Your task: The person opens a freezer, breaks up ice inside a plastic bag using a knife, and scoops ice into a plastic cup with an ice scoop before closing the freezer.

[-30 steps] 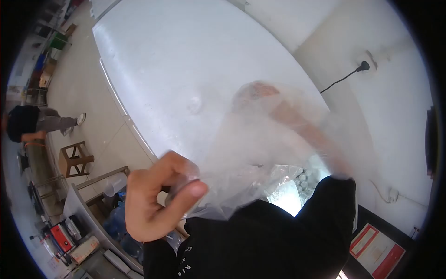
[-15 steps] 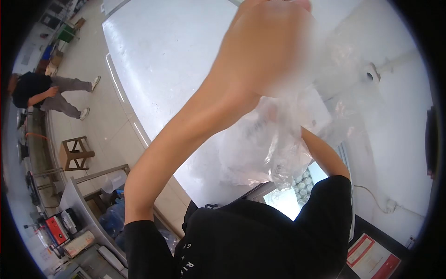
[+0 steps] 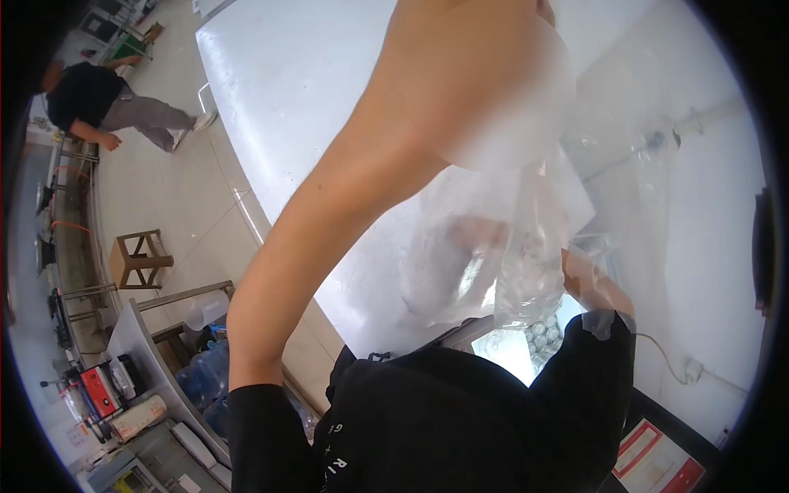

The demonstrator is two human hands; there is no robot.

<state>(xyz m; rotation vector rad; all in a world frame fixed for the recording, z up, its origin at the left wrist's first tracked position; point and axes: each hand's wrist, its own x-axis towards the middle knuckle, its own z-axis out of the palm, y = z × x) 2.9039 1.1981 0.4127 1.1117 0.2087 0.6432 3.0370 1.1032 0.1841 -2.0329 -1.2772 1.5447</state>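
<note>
A clear plastic bag [image 3: 526,246] hangs crumpled in front of me over the white table. My left hand [image 3: 485,74] is raised close to the camera at the top, with the upper part of the bag gathered at it. That hand is blurred and most of its fingers are hidden, but it appears closed on the film. Lower down, my right hand [image 3: 478,232] shows hazily through the plastic. Whether it is inside the bag or behind it, and how its fingers lie, I cannot tell. Film also lies over my right forearm [image 3: 596,283].
A white table [image 3: 279,107] stretches away ahead. Below the bag, several round silvery pieces [image 3: 542,337] sit beside a bright white surface. A person [image 3: 90,99] walks at left, past a wooden stool [image 3: 141,259]. A wall with a cable [image 3: 670,357] is on the right.
The bag hangs longer and more spread, reaching further right over my forearm. My right hand shows more clearly through it. The person at left has moved on and swung their arms apart.
</note>
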